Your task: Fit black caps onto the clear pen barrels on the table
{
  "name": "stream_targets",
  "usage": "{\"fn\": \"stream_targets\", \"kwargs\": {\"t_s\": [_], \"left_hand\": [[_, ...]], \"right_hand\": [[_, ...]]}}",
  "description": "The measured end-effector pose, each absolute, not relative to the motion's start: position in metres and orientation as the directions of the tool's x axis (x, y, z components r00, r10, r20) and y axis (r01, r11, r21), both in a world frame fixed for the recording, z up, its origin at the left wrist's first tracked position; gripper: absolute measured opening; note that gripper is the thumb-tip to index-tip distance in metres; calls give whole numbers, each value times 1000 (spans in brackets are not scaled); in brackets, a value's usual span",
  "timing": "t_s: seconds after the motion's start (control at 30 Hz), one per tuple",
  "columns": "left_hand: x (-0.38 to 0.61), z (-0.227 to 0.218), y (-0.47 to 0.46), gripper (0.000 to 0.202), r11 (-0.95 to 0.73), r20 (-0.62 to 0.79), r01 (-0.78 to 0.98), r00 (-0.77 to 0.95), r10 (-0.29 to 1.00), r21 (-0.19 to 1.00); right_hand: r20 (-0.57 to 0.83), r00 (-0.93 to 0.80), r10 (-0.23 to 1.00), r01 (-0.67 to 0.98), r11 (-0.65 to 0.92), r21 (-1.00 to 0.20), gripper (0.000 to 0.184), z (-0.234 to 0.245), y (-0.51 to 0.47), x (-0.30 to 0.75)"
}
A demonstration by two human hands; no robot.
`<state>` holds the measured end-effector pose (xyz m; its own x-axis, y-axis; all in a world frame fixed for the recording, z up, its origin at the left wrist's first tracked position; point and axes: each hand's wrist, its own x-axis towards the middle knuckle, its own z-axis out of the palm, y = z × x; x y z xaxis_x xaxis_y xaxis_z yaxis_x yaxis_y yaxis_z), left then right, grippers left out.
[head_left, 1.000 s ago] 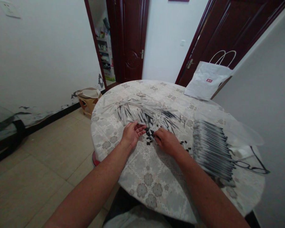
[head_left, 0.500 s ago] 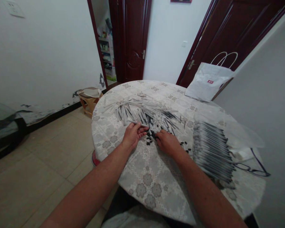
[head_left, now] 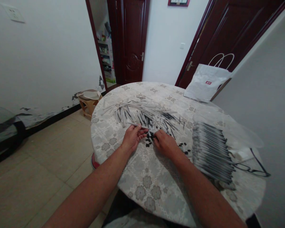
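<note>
My left hand (head_left: 131, 138) grips a thin whitish pen barrel (head_left: 144, 127) between thumb and fingers, its far end pointing right. My right hand (head_left: 165, 142) is pinched closed just beside the barrel's right end; what its fingertips hold, if anything, is too small to make out. Small black caps (head_left: 148, 144) lie between the two hands, and more black caps (head_left: 184, 148) lie right of my right wrist. Beyond my hands spreads a loose heap of whitish barrels (head_left: 147, 106), mixed with thin black refills (head_left: 169, 116).
A neat stack of pens (head_left: 211, 152) lies on the right of the round table (head_left: 147, 186), with eyeglasses (head_left: 251, 171) and clear plastic film (head_left: 242, 133) beside it. A white paper bag (head_left: 205, 84) stands at the back right. A stool (head_left: 87, 103) is left of the table.
My right hand has shifted slightly left, closer to my left hand and the barrel's end. My left hand keeps its grip. The view has tilted up a little.
</note>
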<state>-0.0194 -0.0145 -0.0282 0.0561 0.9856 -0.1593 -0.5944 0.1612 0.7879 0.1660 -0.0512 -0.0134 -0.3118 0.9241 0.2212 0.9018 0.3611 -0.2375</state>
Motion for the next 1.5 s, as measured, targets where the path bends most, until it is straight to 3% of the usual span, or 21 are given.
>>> {"fn": "stream_targets", "kwargs": {"t_s": [0.1,0.2,0.37,0.53,0.83,1.13,1.5], "left_hand": [[-19,-27,-17,21,168,-133,-595,103,986,786],[-17,-26,-20,23,181,-106,-591,159,982,786],[-16,-26,-21,29,182,-78,-608,193,978,773],[-15,-28,-21,31,181,-69,-600,204,976,779],[-15,-31,-21,35,173,-45,-592,226,973,787],[-15,-31,-22,33,172,-52,-574,220,974,801],[-14,-28,-25,30,173,-47,-540,238,970,824]], "right_hand": [[358,-159,920,757,347,-554,19,-20,-46,166],[342,-19,940,524,300,-797,22,-26,-41,164],[259,7,966,249,249,-936,25,-31,-37,159],[219,4,976,161,215,-963,23,-31,-36,158],[304,15,953,279,288,-916,19,-27,-40,157],[284,58,957,264,259,-929,21,-28,-40,156],[317,15,948,454,277,-847,42,-24,-44,162]]}}
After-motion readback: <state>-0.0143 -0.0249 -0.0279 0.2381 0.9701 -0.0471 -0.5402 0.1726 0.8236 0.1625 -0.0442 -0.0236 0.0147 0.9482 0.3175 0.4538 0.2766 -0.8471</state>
